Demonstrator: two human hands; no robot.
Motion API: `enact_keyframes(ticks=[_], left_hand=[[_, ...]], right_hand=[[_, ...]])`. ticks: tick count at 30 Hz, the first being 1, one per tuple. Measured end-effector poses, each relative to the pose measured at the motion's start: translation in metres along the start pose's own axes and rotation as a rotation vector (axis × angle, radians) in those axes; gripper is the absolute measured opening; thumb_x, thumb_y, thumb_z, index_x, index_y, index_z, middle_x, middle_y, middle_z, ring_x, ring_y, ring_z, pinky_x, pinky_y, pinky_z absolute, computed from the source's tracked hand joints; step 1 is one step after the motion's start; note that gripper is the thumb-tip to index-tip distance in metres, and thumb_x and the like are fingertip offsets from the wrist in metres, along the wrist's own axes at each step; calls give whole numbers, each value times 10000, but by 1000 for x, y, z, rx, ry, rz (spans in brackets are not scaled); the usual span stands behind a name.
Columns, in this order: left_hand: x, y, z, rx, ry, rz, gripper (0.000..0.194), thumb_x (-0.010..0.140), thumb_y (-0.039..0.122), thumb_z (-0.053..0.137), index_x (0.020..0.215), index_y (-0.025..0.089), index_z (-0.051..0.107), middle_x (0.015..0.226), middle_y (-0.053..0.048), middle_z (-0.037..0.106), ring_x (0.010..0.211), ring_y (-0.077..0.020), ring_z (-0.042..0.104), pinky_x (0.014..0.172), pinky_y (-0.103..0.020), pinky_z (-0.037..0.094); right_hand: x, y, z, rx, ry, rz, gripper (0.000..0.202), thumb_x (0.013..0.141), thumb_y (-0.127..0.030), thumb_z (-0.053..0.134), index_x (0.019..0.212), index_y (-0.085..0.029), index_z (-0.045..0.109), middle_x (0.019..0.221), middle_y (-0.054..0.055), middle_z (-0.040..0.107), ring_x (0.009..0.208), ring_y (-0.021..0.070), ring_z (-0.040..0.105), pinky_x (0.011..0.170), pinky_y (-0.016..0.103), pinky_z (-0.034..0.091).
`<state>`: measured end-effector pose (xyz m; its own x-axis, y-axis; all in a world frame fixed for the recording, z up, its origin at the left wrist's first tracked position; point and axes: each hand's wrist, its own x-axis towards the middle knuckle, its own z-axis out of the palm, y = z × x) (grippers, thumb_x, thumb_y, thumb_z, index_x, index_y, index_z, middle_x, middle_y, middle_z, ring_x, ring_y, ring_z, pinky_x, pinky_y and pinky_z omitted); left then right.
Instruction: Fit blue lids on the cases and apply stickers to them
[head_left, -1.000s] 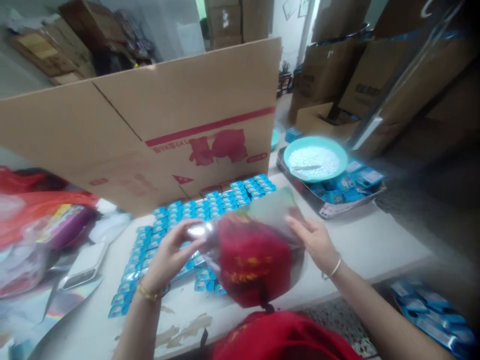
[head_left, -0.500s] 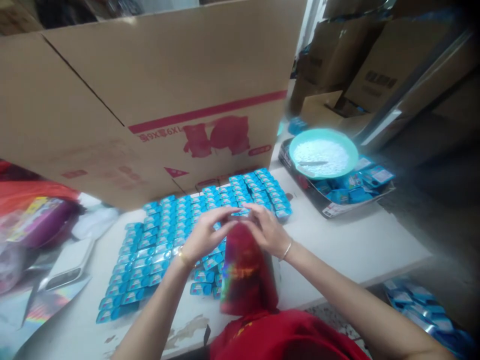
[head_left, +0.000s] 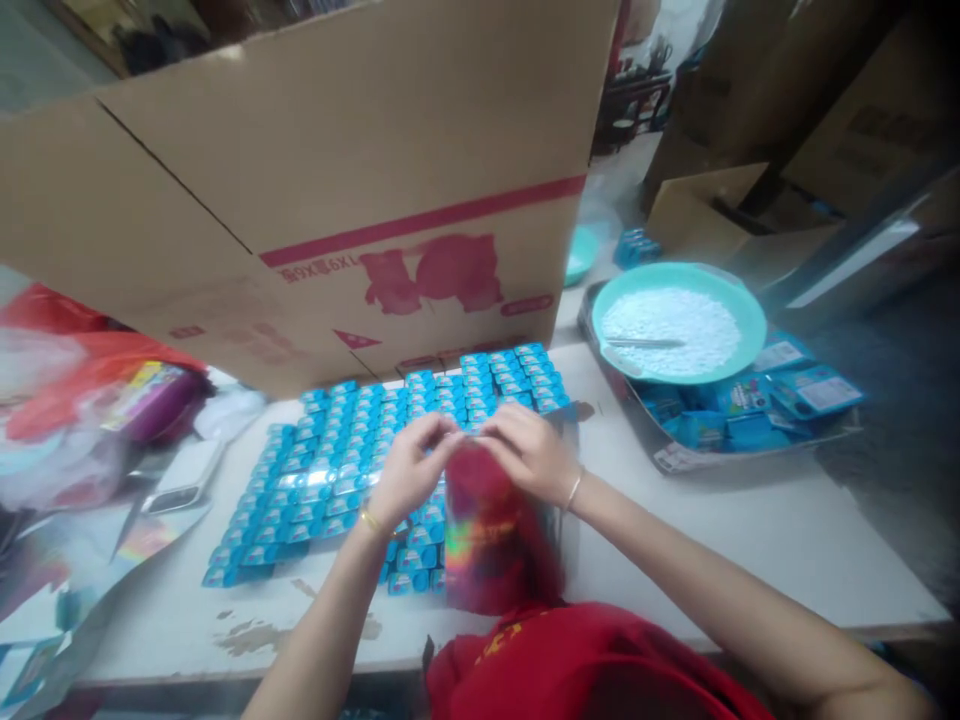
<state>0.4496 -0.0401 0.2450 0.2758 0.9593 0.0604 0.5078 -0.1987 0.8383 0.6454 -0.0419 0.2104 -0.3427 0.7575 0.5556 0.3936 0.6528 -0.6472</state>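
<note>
A shiny holographic plastic bag (head_left: pixel 487 530), looking red with a rainbow sheen, hangs between my hands, its lower end near my red shirt. My left hand (head_left: pixel 424 455) pinches its top edge at the left, thumb and fingers together. My right hand (head_left: pixel 529 450) pinches the same edge at the right, close to the left hand. Whether the bag's mouth is parted is too blurred to tell. Behind and left of the hands, many small blue packs (head_left: pixel 352 440) stand in tight rows on the white table (head_left: pixel 637 540).
A large cardboard sheet (head_left: pixel 420 150) stands upright behind the rows. To the right, a turquoise bowl (head_left: pixel 679 320) of white bits with a metal utensil rests on a tray (head_left: pixel 660 455) of blue packets. Plastic bags and a white phone-like object (head_left: pixel 184 475) lie left.
My hands have drawn closer together at the bag's top edge, and their fingers have closed in. The view has shifted, with the bowl and tray now farther right.
</note>
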Motion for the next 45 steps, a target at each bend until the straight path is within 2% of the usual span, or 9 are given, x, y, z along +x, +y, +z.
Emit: enact_keyframes(ticks=[9,18,21,23,26,32,38,41,45], left_hand=[[62,-69,22,-322,156,-443,321,752,476,637,738,178,519,622,47,514,564,-96,485,544,-206,386],[108,-166,21,-156,154,-556,305,727,470,611,741,170,560,660,8,564,630,-137,532,615,-251,437],[122,-173,31,217,127,-305,310,757,451,610,889,171,626,963,-91,659,960,-242,580,889,-392,441],[130,-170,48,378,48,-97,350,775,438,627,1023,191,630,1234,-127,601,1205,-294,481,1061,-496,296],[142,-169,71,403,-191,38,221,864,391,546,956,213,641,1193,-94,645,1247,-274,473,1137,-554,106],[165,-199,65,397,-367,-82,276,895,376,467,737,205,615,777,-27,680,796,-191,623,1139,-529,163],[174,-198,96,378,-301,10,277,848,376,550,1053,209,631,1171,-107,646,1172,-269,536,1125,-548,195],[177,-197,117,280,-328,31,197,886,341,493,872,207,636,1004,-67,688,1045,-222,597,1135,-529,176],[184,-205,119,184,-357,-50,213,884,343,488,776,203,605,847,-20,678,858,-182,619,1109,-480,251]], right_hand=[[18,102,19,95,-150,104,209,961,-315,464,908,-191,623,833,52,628,805,172,588,749,300,453],[17,185,44,82,-254,337,258,953,-344,469,830,-180,626,820,52,636,793,170,579,750,296,435],[19,199,58,66,-291,376,259,957,-306,467,781,-183,612,796,39,621,775,157,563,735,276,418],[20,206,67,60,-309,388,258,959,-284,464,763,-181,599,786,33,609,771,152,555,730,267,409],[20,216,73,47,-327,381,275,965,-276,456,747,-177,593,773,31,598,771,148,549,727,258,402],[6,247,55,-48,-421,325,327,977,-338,430,764,-186,628,768,39,607,749,155,543,696,262,378],[-1,262,61,-32,-476,417,299,961,-324,463,756,-184,629,747,43,621,717,157,545,675,263,354],[-5,269,58,93,-441,480,308,949,-366,471,764,-182,634,733,28,621,701,148,536,667,255,359],[-13,277,44,264,-391,595,354,944,-410,434,754,-176,619,679,-2,589,649,132,514,637,243,363]])
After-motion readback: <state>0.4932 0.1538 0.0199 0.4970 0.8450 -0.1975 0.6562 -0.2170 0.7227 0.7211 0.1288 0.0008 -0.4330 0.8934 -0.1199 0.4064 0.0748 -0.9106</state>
